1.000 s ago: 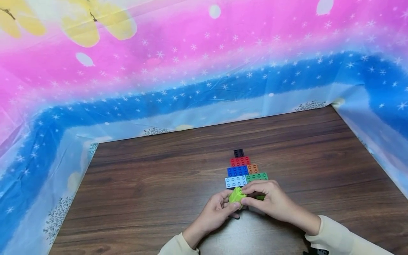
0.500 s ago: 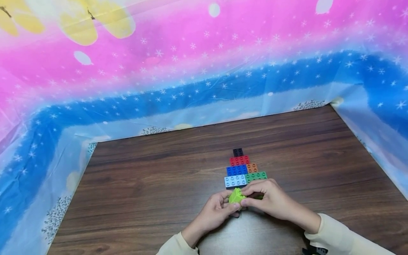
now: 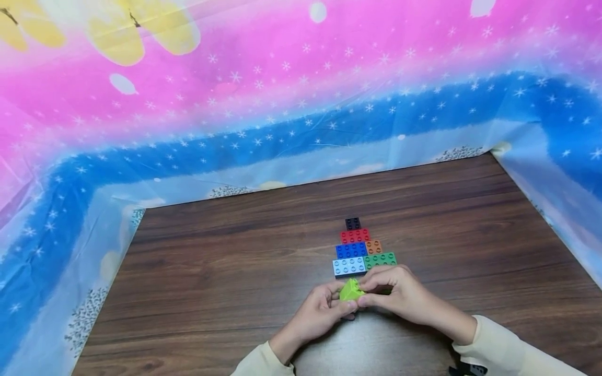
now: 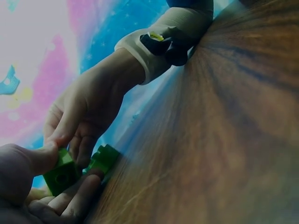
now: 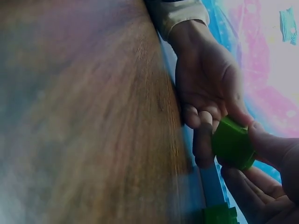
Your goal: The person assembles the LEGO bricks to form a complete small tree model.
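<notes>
Left grip (image 3: 320,310) and right grip (image 3: 400,293) both pinch the lime green block (image 3: 350,291); thumbs and fingertips on it. Block sits between them, tilted, held over the bench (image 3: 235,271). Just beyond the grip: light blue brick (image 3: 349,267), green brick (image 3: 382,259) at its right end, partly hidden by the right grip. Next row out: dark blue brick (image 3: 351,250), orange brick (image 3: 374,247) at its right end. Then red brick (image 3: 355,236), black brick (image 3: 353,224) farthest, studs up. Left wrist view: second green piece (image 4: 103,159) past the fingertips, can't tell which. Well beyond, past bench's far edge: printed cloth (image 3: 301,94).
</notes>
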Motion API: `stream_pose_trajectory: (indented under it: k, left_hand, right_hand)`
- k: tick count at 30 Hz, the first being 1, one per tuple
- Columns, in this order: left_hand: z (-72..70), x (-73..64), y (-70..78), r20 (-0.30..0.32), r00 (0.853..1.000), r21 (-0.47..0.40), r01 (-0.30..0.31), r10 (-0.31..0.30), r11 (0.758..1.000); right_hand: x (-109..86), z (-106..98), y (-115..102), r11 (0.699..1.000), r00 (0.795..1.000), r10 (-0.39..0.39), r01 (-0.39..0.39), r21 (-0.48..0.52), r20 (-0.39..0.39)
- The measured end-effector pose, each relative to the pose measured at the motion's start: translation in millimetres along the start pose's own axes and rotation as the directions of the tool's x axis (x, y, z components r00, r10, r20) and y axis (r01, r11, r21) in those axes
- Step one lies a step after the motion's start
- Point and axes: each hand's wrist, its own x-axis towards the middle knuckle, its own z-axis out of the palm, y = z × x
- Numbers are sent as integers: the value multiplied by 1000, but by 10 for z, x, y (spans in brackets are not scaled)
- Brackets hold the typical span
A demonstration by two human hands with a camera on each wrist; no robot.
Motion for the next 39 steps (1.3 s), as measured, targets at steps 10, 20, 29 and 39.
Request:
stream_pose_trajectory:
  k: [10,20,29,39]
  left_hand:
    - [-23,-7,31,55,998,-7,14,-14,1000]
    - [17,12,45,-45,998,-28,53,-54,998]
    - [28,14,73,-53,997,-26,56,-57,998]
    - [40,4,61,-40,997,44,65,-64,997]
  right_hand:
    - [39,-176,-49,985,989,-49,72,-158,140]
    - [98,-635,-244,860,951,194,-47,-508,242]
    - [81,-515,-200,808,894,310,-68,-585,324]
    - [73,-474,-106,944,898,219,-96,-316,381]
